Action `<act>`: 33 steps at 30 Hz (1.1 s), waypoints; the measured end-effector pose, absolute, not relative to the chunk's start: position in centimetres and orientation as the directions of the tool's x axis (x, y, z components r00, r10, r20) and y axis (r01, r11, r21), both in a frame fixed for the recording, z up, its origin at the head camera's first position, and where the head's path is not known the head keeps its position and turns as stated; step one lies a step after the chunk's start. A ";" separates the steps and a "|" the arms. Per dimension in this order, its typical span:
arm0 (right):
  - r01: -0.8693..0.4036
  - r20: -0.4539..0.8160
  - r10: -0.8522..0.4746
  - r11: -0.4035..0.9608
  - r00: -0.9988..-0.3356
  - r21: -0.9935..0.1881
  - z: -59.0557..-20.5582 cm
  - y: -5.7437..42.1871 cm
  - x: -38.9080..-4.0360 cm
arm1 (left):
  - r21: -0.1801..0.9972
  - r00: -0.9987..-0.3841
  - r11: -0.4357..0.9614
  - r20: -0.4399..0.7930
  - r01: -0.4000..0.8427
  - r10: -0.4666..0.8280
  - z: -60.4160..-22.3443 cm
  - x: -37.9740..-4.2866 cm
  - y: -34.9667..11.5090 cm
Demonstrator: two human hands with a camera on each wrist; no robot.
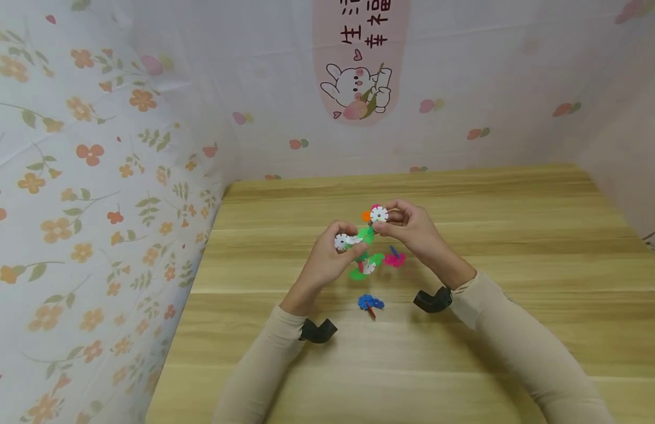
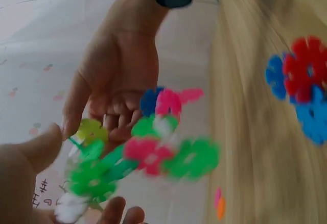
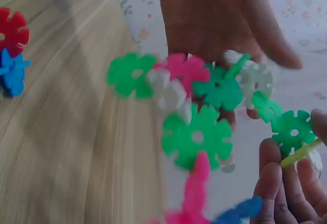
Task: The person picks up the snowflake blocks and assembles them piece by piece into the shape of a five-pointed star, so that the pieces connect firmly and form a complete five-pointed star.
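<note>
Both hands hold one chain of interlocking plastic snowflake discs (image 1: 365, 237), raised over the table. White, green, pink, blue and yellow discs are slotted together at angles. My left hand (image 1: 332, 250) grips the chain around its white discs at the left, thumb toward the camera side. My right hand (image 1: 412, 229) pinches the upper right end, by a white disc (image 1: 378, 214); in the right wrist view a yellow disc (image 3: 301, 153) and a green disc (image 3: 293, 131) sit at its fingers. From the chain's lower part hang a pink disc (image 1: 394, 259) and a blue one.
A separate cluster of blue and red discs (image 1: 366, 302) lies on the wooden table (image 1: 263, 271), nearer the body. Pink and orange discs (image 2: 220, 206) lie farther back. Floral cloth (image 1: 94, 176) hangs at the left and behind. Each wrist bears a black device (image 1: 433, 300).
</note>
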State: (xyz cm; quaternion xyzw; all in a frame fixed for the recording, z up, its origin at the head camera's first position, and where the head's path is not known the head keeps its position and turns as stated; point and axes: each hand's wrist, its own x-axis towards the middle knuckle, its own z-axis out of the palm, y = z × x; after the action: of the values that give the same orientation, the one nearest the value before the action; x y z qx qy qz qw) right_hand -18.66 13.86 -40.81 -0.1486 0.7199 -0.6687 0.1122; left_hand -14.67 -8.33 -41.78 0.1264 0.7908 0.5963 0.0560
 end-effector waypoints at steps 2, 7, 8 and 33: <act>-0.074 0.033 -0.385 0.090 -0.922 -0.993 -41.0 13.6 -18.7 | 0.936 -0.953 0.293 0.109 0.194 0.282 -41.7 -14.7 -8.8; -0.121 0.027 -0.519 0.148 -0.855 -0.981 -41.0 12.6 -19.0 | 0.913 -0.946 0.306 0.189 0.268 0.265 -41.3 -15.1 -9.3; -0.131 0.020 -0.544 0.166 -0.839 -0.977 -41.0 12.4 -19.0 | 0.913 -0.944 0.305 0.192 0.272 0.267 -41.3 -15.1 -9.3; 0.037 -0.177 -0.346 0.375 -0.921 -0.926 -46.1 14.3 -27.1 | 0.983 -0.983 0.142 0.096 0.119 0.159 -42.4 -15.2 -10.3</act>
State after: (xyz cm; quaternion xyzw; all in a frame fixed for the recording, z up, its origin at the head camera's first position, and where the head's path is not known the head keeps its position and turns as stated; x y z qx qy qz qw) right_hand -27.10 14.32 -46.13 -0.0954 0.8107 -0.5508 0.1740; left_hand -15.16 -10.30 -42.41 0.0918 0.7553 0.6487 0.0154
